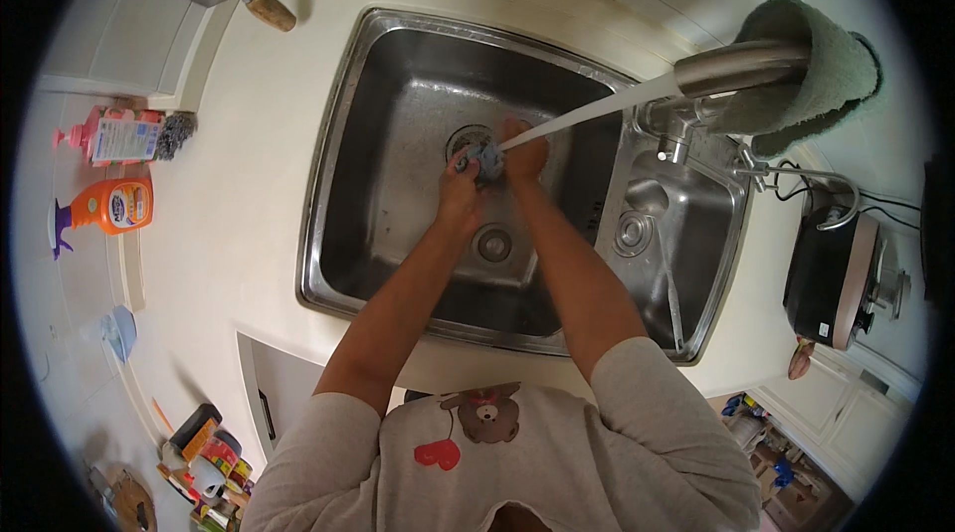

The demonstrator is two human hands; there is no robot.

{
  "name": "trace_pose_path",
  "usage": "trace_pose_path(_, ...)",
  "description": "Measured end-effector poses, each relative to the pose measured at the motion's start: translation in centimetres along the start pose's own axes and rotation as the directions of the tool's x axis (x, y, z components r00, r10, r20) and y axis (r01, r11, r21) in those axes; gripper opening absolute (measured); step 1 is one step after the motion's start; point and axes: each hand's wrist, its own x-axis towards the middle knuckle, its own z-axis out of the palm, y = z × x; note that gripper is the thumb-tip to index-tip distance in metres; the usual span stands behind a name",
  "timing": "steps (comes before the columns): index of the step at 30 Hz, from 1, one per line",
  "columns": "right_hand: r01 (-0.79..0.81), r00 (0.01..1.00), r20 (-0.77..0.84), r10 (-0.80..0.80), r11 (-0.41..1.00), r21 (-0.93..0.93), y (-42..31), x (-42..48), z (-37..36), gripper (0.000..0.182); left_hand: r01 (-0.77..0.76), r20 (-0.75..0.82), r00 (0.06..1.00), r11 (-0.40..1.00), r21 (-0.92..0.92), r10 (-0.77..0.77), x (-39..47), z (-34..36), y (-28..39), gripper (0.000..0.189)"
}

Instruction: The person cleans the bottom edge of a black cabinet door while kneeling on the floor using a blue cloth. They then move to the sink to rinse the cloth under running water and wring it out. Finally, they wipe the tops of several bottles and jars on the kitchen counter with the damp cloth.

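Note:
Water streams from the faucet at the upper right down into the large basin of the stainless steel sink. My left hand grips a small blue-grey cloth under the stream, above the middle of the basin. On the cloth's right side is my right hand, close to where the water lands; its fingers are partly hidden by the water and blur, so its grip is unclear. Just behind the cloth lies a round drain strainer, and a second round drain shows between my forearms.
A ladle rests in the small right basin. Green cloth hangs around the faucet. Right of the sink stands a black appliance. An orange spray bottle and a pink pump bottle are at left; a cleaver is at upper left.

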Motion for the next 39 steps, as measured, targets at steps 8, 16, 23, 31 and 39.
trace_pose_path(8,0.017,0.964,0.264,-0.033,0.998,0.064,-3.2,-8.6,0.1,0.027,0.17,-0.058,0.984,0.984,0.054,-0.167,4.0,-2.6,1.4,0.018)
trace_pose_path(16,0.415,0.91,0.075,-0.408,0.892,-0.181,-3.5,-4.1,1.1,0.029,0.216,0.067,0.976,0.958,-0.191,-0.207,1.9,-0.6,0.1,0.043)
trace_pose_path(23,-0.349,0.92,0.286,0.267,0.891,0.291,1.8,-0.2,0.3,0.028,0.047,0.131,0.991,0.967,-0.249,-0.015,1.0,-0.3,0.2,0.043)
trace_pose_path(31,-0.157,0.922,0.386,0.02,0.933,0.325,-3.6,-7.6,-2.2,0.023,-0.039,0.133,0.989,0.99,-0.133,0.057,3.9,-2.0,2.4,0.03)
trace_pose_path(39,0.527,0.849,0.11,-0.516,0.836,-0.15,-5.6,-9.7,-0.8,0.025,0.205,0.172,0.969,0.968,-0.142,-0.18,-0.6,-2.1,0.2,0.021)
